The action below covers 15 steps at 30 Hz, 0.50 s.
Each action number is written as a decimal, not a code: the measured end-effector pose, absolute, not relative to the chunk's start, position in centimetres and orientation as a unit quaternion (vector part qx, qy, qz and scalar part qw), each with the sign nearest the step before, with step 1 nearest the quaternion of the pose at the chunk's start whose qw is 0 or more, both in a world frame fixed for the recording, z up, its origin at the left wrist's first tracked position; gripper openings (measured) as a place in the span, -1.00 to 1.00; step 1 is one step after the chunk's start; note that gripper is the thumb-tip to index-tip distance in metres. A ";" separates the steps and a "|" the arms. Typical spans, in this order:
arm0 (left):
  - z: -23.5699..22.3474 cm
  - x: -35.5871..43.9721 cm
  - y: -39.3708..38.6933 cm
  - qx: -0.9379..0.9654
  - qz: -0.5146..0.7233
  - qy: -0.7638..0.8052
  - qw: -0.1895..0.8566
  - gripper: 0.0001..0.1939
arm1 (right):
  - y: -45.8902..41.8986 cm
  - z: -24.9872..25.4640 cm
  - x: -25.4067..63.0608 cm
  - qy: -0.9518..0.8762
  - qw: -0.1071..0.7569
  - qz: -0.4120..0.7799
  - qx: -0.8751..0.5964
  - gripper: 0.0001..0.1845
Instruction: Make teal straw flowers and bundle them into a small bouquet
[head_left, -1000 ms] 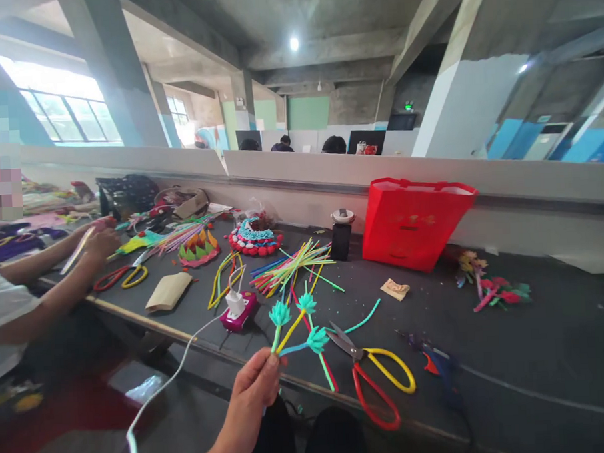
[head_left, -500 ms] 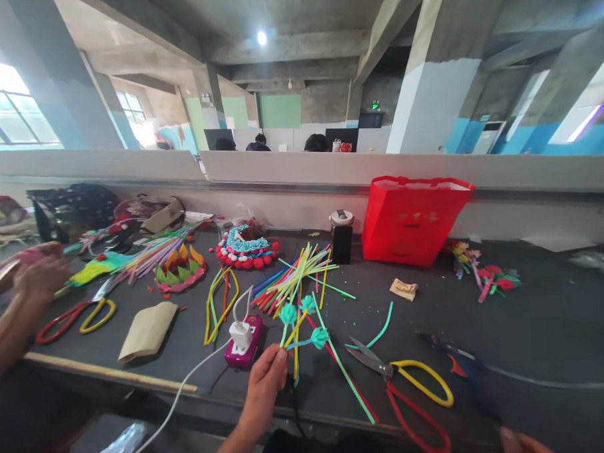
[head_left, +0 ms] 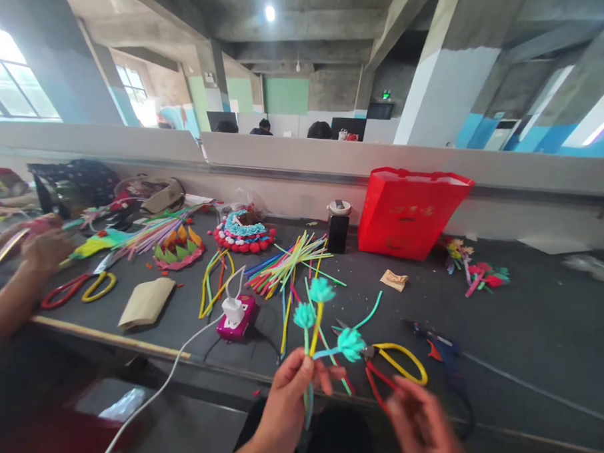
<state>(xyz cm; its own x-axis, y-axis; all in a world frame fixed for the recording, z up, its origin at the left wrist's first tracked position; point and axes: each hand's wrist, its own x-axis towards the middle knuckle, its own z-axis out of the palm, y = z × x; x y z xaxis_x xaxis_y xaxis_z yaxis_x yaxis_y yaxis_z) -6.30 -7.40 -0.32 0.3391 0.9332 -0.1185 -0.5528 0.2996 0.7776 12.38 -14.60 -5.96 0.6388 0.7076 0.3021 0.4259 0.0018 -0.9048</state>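
Seemingly empty, a half-open, blurred right hand [head_left: 425,421] hovers by the scissors [head_left: 370,352], contact unclear, while the left hand [head_left: 289,397] pinches three teal pipe-cleaner flowers [head_left: 351,344] by their stems. Gathering appears under way; adjusting them calls for a steady pinch. Beyond lie loose pipe cleaners [head_left: 296,261], then a red bag [head_left: 411,215].

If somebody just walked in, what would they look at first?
Probably the big bright red bag, standing against the low wall at the back of the table. Next, the three fluffy turquoise flowers on stems in the left hand, above the table's front edge.
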 end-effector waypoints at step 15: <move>1.2 -3.2 -10.7 0.223 0.495 0.274 0.794 -0.76 | -12.7 -4.3 11.2 -0.602 0.538 0.183 -0.562 -0.77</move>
